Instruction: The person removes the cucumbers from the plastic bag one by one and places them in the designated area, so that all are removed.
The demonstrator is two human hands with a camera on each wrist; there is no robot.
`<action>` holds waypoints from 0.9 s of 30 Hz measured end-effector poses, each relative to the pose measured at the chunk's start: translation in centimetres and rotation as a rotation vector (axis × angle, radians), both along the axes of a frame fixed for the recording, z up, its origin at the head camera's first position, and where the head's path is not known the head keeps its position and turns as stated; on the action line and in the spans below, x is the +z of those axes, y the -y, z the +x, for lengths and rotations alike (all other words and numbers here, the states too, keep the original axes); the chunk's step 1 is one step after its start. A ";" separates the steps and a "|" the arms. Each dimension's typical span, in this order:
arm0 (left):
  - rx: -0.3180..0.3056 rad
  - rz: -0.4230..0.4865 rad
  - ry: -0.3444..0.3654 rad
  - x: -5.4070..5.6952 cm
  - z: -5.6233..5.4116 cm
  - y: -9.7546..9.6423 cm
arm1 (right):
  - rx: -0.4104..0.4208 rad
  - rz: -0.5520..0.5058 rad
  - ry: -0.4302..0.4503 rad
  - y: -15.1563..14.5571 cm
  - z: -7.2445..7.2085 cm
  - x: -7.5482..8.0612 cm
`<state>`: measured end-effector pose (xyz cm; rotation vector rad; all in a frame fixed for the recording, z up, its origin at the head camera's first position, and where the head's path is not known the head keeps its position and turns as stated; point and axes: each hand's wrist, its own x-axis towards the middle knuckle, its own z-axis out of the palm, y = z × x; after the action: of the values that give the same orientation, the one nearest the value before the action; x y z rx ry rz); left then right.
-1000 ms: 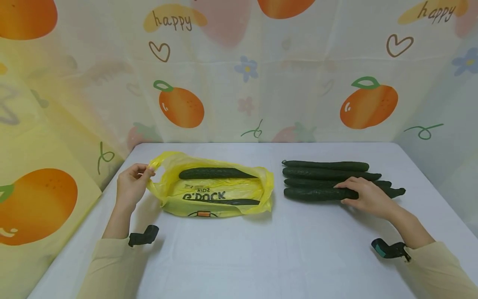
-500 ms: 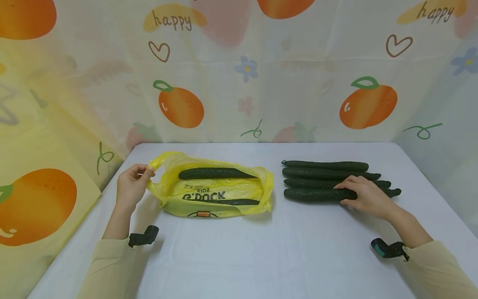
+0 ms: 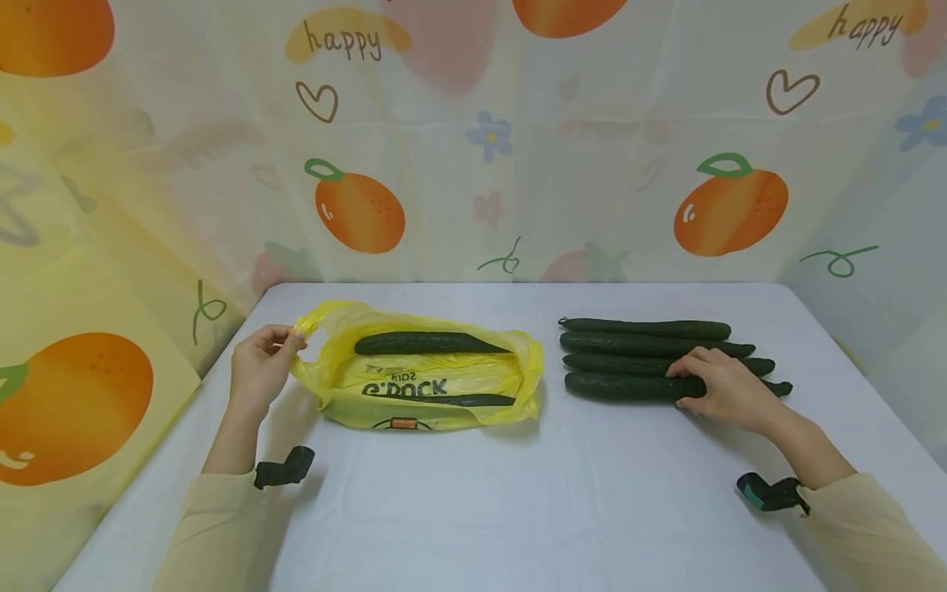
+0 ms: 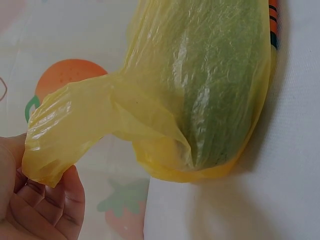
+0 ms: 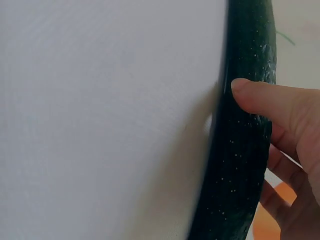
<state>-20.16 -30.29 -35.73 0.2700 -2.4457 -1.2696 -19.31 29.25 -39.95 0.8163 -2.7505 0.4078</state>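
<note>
My left hand [image 3: 259, 366] pinches the handle at the left end of a yellow plastic bag [image 3: 346, 411], which lies on its side with its mouth spread. Two dark green cucumbers show in it: a cucumber [image 3: 414, 342] at the back and a partly covered one [image 3: 466, 400] at the front. In the left wrist view the bag's handle [image 4: 70, 125] stretches from the fingers, and green shows through the film. On the right, my right hand [image 3: 728, 390] grips the nearest cucumber [image 3: 625, 386] of a row, thumb on the near side, fingers over the far side.
Behind the gripped cucumber lie three more cucumbers side by side, the farthest cucumber [image 3: 644, 328] near the back. All rest on a white-covered table [image 3: 473, 510]. A patterned cloth [image 3: 592, 164] hangs behind the table, with another fold along the left.
The gripped cucumber's right end has shifted slightly left and down within the row. My right hand stays around it. The left hand and the bag hold nearly still.
</note>
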 end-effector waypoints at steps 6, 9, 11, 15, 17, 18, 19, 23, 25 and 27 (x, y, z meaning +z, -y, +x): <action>-0.001 -0.006 0.005 0.0 -0.1 0.2 | -0.010 0.020 0.056 0.1 0.3 0.4; 0.000 -0.002 -0.002 -0.1 -0.1 0.2 | -0.003 0.038 0.066 0.1 0.4 0.6; 0.000 0.000 -0.007 -0.1 -0.1 0.2 | 0.000 0.048 0.063 0.1 0.4 0.7; -0.001 -0.007 -0.010 -0.1 0.0 0.2 | 0.011 0.063 0.039 0.2 0.4 0.7; -0.002 -0.009 -0.009 -0.1 0.0 0.2 | 0.011 0.065 0.030 0.2 0.5 0.7; -0.003 -0.009 -0.009 -0.1 0.0 0.2 | 0.010 0.066 0.028 0.2 0.5 0.7; -0.004 -0.007 -0.009 -0.1 0.0 0.2 | 0.007 0.064 0.025 0.2 0.6 0.6; -0.006 -0.001 -0.010 -0.1 0.0 0.3 | 0.003 0.051 0.006 0.4 0.7 0.6; -0.005 -0.002 -0.010 -0.1 0.0 0.3 | 0.014 0.041 -0.016 0.6 0.7 0.7; -0.004 -0.002 -0.010 -0.1 0.0 0.3 | 0.026 0.028 -0.042 0.8 0.6 0.8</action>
<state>-20.13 -30.55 -35.84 0.2582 -2.4406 -1.2671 -18.66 28.48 -39.16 0.8584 -2.7152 0.3535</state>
